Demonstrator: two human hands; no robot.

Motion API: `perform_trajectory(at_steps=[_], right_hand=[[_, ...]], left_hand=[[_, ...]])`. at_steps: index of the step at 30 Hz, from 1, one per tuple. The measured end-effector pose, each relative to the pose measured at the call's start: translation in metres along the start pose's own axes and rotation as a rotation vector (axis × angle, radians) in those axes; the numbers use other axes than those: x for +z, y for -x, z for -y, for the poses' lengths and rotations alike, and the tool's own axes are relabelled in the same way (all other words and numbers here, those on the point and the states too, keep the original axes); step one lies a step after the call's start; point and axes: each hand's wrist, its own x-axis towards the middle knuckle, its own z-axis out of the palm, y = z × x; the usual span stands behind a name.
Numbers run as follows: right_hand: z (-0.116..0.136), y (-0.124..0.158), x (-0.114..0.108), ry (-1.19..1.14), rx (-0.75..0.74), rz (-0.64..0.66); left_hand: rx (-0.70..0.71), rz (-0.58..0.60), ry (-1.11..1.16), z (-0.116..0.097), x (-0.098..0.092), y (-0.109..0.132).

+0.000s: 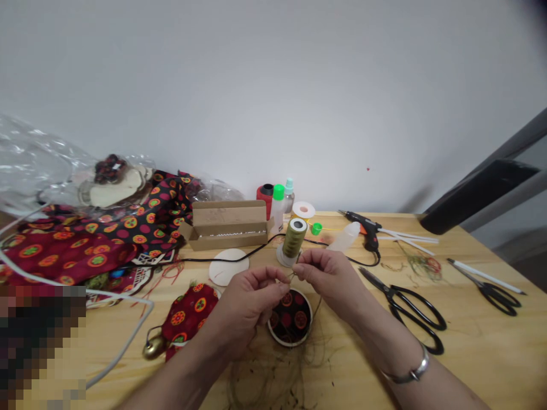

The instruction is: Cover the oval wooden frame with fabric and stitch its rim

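My left hand point(252, 299) and my right hand point(327, 279) meet near the middle of the table, each pinching a thin olive thread point(292, 275) between thumb and forefinger. Whether a needle is on it is too small to tell. Just below my fingers lies a round piece covered in dark patterned fabric point(290, 319) with a white rim. Behind my hands stands a spool of olive thread point(294, 239). Loose thread point(307, 356) trails over the wood under my wrists. Left of my left hand lies a red patterned fabric piece point(190, 313), with a brass bell point(154, 346) beside it.
Black-handled scissors point(416, 310), smaller scissors point(498, 297) and a glue gun point(363, 226) lie at right. An open cardboard box point(228, 233), a green-capped bottle point(277, 208) and a white disc point(229, 266) are behind. Patterned cloth point(98, 245) is heaped left; a black cable point(196, 260) crosses the table.
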Motion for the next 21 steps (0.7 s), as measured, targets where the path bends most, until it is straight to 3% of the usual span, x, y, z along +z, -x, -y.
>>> perform_trajectory(at_steps=[7,11,17,21], right_hand=[[0.0,0.0,-0.002,0.049,-0.034,-0.011],[-0.001,-0.001,-0.003,0.076,-0.087,-0.02],[-0.001,-0.001,-0.003,0.092,-0.097,-0.021],[-0.002,-0.001,-0.002,0.079,-0.093,-0.02]], left_hand=[[0.116,-0.031,-0.279,-0.001,0.0,-0.001],[0.249,-0.086,-0.491,0.003,-0.001,0.0],[0.402,-0.099,-0.61,0.005,0.001,0.002],[0.575,-0.111,-0.769,0.011,-0.002,0.001]])
